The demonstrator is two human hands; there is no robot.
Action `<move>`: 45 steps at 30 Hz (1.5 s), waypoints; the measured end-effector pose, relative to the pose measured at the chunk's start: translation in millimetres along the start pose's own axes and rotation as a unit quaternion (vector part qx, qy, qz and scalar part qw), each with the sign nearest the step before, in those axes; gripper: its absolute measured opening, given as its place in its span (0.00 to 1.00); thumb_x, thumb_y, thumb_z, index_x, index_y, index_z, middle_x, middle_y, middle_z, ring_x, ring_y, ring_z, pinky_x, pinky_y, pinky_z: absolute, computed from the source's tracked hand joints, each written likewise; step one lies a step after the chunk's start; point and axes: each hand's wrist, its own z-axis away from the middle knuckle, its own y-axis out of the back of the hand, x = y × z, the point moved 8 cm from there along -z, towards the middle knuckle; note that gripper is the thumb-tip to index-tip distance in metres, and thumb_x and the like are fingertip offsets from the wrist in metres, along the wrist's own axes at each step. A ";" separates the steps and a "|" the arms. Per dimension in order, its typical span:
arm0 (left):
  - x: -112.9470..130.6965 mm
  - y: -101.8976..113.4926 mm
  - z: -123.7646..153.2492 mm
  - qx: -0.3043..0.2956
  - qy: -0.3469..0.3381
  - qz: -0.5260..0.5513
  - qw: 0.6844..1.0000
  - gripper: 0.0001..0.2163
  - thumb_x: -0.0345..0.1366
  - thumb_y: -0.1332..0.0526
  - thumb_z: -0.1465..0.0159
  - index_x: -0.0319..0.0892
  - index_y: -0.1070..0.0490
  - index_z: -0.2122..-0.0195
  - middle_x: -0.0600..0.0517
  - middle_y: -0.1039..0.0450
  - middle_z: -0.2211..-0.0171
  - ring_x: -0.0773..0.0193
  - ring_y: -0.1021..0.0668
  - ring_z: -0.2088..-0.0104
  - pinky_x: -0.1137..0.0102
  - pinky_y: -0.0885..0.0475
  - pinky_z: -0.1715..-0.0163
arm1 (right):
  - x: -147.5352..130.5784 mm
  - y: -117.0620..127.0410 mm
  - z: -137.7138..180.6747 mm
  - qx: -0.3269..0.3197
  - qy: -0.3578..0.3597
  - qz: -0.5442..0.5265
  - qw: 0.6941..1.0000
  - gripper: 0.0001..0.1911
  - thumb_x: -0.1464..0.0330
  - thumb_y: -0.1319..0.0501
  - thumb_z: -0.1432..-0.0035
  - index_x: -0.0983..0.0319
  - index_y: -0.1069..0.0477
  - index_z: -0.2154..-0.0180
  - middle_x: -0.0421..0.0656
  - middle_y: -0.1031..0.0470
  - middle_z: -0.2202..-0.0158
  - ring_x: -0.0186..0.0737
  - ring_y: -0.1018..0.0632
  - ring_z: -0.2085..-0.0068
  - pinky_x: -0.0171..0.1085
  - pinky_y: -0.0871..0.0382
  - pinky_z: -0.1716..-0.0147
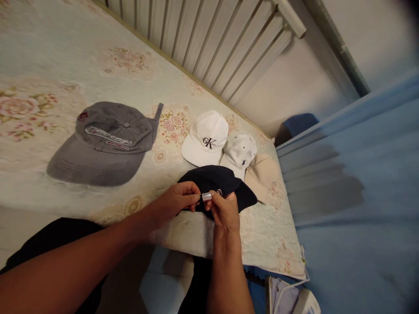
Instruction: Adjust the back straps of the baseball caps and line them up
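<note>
A black cap lies near the front edge of the floral-covered surface, its brim pointing right. A small silver metal buckle shows at the near side of the cap, between my two hands. My left hand is closed in a pinch just left of the buckle, on what looks like the cap's strap, mostly hidden by the fingers. My right hand pinches the buckle's right end between thumb and fingers. Just behind are a white cap with black letters and a white cap with a small dark emblem.
A grey cap with raised lettering lies to the left, its strap end sticking up. A beige cap sits at the right. The floral cover meets a white radiator at the back. A blue curtain hangs along the right side.
</note>
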 end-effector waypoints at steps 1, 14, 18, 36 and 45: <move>-0.2 0.0 0.0 0.000 0.000 -0.001 1.000 0.09 0.41 0.39 0.47 0.41 0.36 0.72 0.58 0.34 0.80 0.69 0.33 0.78 0.71 0.40 0.73 | 0.0 0.0 0.1 0.002 0.000 0.002 1.000 0.14 0.70 0.29 0.60 0.63 0.33 0.72 0.33 0.31 0.85 0.29 0.32 0.86 0.28 0.36 0.88; 4.0 -1.5 1.5 -0.002 -0.003 -0.015 1.000 0.09 0.41 0.39 0.47 0.41 0.36 0.73 0.58 0.34 0.80 0.69 0.34 0.78 0.71 0.41 0.74 | -6.2 -3.3 2.3 -0.010 0.013 0.030 0.999 0.15 0.74 0.30 0.64 0.63 0.35 0.76 0.32 0.34 0.84 0.25 0.35 0.85 0.27 0.42 0.87; 2.6 -2.2 0.8 -0.006 0.004 -0.001 1.000 0.09 0.41 0.39 0.47 0.42 0.36 0.72 0.58 0.34 0.79 0.69 0.33 0.78 0.71 0.41 0.73 | -6.1 -3.0 3.7 -0.007 0.011 0.028 1.000 0.17 0.73 0.29 0.64 0.62 0.36 0.73 0.30 0.37 0.84 0.23 0.39 0.85 0.27 0.46 0.88; -9.0 -11.6 -3.3 -0.062 -0.005 0.141 0.988 0.09 0.37 0.35 0.45 0.40 0.34 0.72 0.54 0.30 0.75 0.70 0.31 0.74 0.72 0.40 0.70 | -11.8 -10.5 8.5 -0.014 0.041 -0.007 0.999 0.15 0.69 0.31 0.55 0.61 0.39 0.76 0.30 0.41 0.84 0.23 0.40 0.86 0.26 0.48 0.88; -7.2 -15.2 -3.3 -0.095 -0.002 0.149 0.984 0.07 0.35 0.37 0.43 0.38 0.33 0.71 0.48 0.26 0.70 0.69 0.30 0.73 0.71 0.39 0.70 | -12.4 -8.0 8.6 -0.017 0.056 0.034 0.998 0.12 0.70 0.34 0.52 0.62 0.38 0.77 0.32 0.36 0.87 0.26 0.37 0.87 0.28 0.45 0.87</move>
